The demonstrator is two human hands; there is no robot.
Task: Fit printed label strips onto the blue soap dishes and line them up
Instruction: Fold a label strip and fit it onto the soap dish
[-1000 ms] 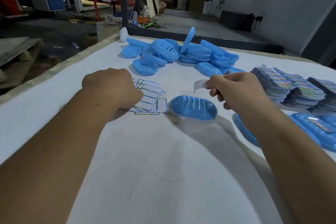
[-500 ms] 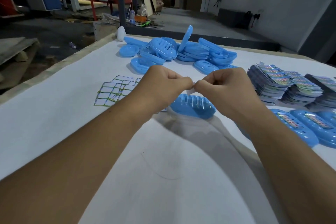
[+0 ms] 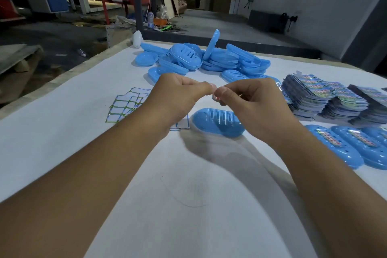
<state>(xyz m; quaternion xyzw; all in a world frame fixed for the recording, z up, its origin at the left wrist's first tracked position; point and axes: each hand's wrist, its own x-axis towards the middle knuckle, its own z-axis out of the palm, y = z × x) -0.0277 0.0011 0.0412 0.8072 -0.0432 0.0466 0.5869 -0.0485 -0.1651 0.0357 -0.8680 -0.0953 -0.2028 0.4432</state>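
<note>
Your left hand (image 3: 178,98) and right hand (image 3: 253,102) meet fingertip to fingertip, both pinching a small label strip (image 3: 215,97) (mostly hidden) above the slotted blue soap dish (image 3: 217,121) on the white table (image 3: 188,205).

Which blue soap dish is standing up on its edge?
The soap dish at the top of the far pile stands nearly upright on its edge, leaning on the others. All the other dishes lie flat or stacked.
</note>
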